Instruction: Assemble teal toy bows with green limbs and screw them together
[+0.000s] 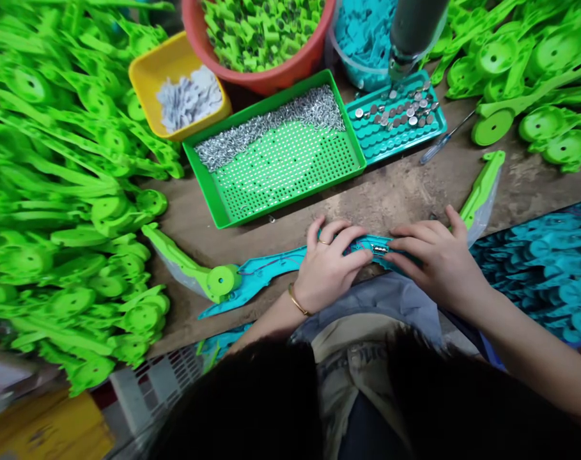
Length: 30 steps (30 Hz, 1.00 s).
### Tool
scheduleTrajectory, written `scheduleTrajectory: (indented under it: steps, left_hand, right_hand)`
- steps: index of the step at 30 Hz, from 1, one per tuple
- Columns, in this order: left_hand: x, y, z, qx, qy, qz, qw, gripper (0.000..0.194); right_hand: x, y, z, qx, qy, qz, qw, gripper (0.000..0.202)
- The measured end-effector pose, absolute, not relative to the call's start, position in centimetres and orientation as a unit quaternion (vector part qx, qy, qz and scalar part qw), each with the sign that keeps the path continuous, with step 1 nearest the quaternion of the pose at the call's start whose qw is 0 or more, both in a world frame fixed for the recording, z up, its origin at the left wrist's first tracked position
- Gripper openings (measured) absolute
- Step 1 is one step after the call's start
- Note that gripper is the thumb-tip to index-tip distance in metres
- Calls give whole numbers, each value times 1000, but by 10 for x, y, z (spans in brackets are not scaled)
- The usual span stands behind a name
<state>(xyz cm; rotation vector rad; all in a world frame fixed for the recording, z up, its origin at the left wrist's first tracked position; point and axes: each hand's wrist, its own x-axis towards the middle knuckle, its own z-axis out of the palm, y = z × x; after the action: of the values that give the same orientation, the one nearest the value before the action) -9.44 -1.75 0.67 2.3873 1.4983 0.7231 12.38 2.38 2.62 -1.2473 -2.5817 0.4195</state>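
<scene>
A long blue plastic toy shell [271, 263] lies along the near edge of the wooden bench, its hollow side up with thin wires inside. A green arm with a round hub [223, 281] is joined at its left end, and another green arm [484, 188] rises at the right. My left hand [329, 259], wearing a ring and a bracelet, grips the shell's middle with bent fingers. Small silvery button cells [379, 250] sit in a slot between the hands. My right hand [436, 259] holds the shell just right of that slot; its thumb is partly hidden.
Ahead stands a green tray [290, 204] of screws, beside a teal tray [400, 150] with button cells and a screwdriver [434, 150]. Behind are a yellow bin [146, 76], a red tub [256, 80] and a dark hanging tool [417, 32]. Green parts [69, 160] pile up left.
</scene>
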Motion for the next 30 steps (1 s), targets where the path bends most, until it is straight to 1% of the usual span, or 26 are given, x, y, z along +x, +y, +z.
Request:
scheduleTrajectory:
  steps: [3, 6, 11, 13, 15, 18, 20, 23, 26, 28, 30]
  left_hand:
    - [-95, -18, 7, 805, 518, 257, 131, 16]
    - [-96, -18, 7, 805, 515, 267, 127, 18]
    - [-95, -20, 3, 809, 512, 267, 108, 15]
    - [-94, -19, 2, 809, 512, 267, 109, 16]
    - [-94, -16, 5, 807, 509, 274, 122, 17]
    - [-103, -15, 23, 783, 523, 306, 141, 20]
    - [-117, -20, 39, 744, 561, 347, 108, 20]
    - [-148, -41, 56, 669, 626, 401, 17, 19]
    - [-172, -68, 54, 610, 677, 411, -31, 12]
    - [-175, -80, 46, 602, 695, 393, -23, 10]
    - [-166, -83, 36, 624, 688, 371, 8, 10]
  right_hand:
    - [124, 24, 27, -417, -890, 136, 125, 28]
    - [124, 25, 30, -430, -889, 101, 123, 31]
    - [125, 28, 29, -475, -872, 65, 98, 57]
    - [126, 29, 24, -477, -872, 60, 96, 61]
    - [127, 33, 20, -477, -872, 52, 100, 59]
    - [129, 44, 18, -470, -874, 34, 117, 53]
    - [128, 52, 21, -460, -878, 27, 134, 47]
    - [121, 54, 28, -434, -884, 39, 169, 35]
    - [106, 43, 29, -375, -904, 62, 197, 24]
    - [94, 36, 25, -327, -922, 74, 195, 21]
    - [84, 32, 20, -294, -934, 76, 186, 19]
